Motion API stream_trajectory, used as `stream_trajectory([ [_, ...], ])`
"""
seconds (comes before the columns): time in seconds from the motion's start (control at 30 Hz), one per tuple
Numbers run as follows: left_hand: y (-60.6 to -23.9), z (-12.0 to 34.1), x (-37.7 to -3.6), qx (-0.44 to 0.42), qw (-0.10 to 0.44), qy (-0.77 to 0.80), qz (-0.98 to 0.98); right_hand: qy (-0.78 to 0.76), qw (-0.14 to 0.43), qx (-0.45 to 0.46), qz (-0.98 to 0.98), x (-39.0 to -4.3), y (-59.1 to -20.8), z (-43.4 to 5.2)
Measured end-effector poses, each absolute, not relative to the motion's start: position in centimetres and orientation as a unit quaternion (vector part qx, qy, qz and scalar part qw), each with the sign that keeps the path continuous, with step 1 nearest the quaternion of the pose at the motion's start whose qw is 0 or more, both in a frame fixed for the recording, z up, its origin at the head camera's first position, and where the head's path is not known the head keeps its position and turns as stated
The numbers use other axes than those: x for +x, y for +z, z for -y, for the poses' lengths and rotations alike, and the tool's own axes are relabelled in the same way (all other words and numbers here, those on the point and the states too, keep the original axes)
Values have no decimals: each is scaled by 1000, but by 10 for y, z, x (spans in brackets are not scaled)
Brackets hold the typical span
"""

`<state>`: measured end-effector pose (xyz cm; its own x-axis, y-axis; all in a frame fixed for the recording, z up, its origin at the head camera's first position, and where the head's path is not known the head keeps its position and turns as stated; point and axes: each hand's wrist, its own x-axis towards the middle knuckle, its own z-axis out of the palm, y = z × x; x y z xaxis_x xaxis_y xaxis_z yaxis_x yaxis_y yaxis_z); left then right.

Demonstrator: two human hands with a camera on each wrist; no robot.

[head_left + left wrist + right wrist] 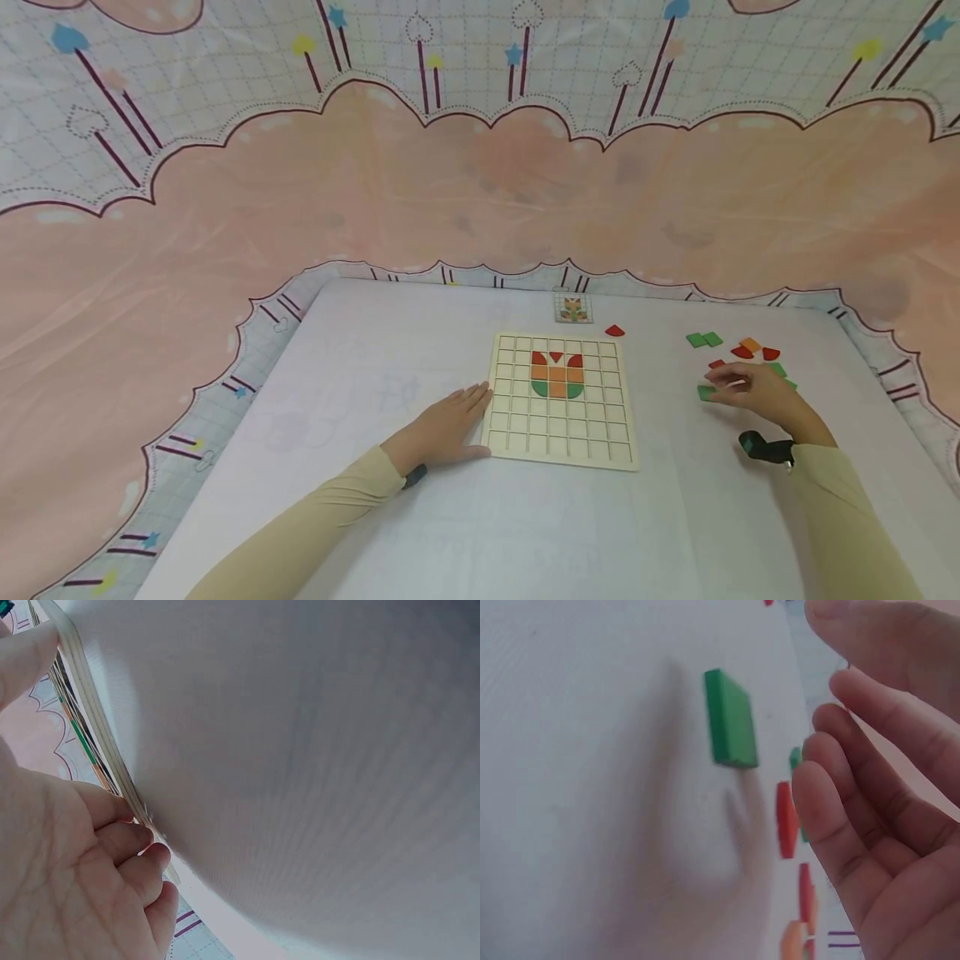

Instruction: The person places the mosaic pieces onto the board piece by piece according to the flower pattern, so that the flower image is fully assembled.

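A pale wooden grid board [525, 425] lies on the white table, with red, orange and green tiles forming a tulip-like shape in its upper middle. My left hand [444, 432] rests at its left edge, fingertips and thumb against the rim; the left wrist view shows the fingers [127, 844] along that edge. At the right, my right hand [767, 393] hovers over scattered tiles with nothing in its grasp. Nearest to it is a green tile [705, 392] just by the fingertips. In the right wrist view this green tile [735, 724] lies apart from the loosely bent fingers [821, 802].
A small pattern card [573, 308] lies behind the board, and a single red tile [615, 331] sits near its back right corner. Two green tiles [703, 339], an orange tile [751, 344] and several red ones [771, 354] lie around the right hand. A patterned cloth hangs behind the table.
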<state>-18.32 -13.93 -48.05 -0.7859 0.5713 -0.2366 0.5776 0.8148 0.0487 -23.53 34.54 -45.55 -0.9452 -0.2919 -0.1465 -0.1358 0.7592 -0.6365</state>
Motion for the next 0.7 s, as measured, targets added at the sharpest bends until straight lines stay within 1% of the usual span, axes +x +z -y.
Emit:
stream_trajectory([
  [0.33, -479, 137, -183, 306, 119, -11, -945, -320, 122, -79, -936, -238, -479, -356],
  [0.53, -480, 137, -182, 299, 125, -15, -946, -300, 100, -97, -944, -241, -483, -353],
  [0.7, -479, 138, -180, 297, 123, -8, -947, -292, 100, -96, -946, -242, -481, -351],
])
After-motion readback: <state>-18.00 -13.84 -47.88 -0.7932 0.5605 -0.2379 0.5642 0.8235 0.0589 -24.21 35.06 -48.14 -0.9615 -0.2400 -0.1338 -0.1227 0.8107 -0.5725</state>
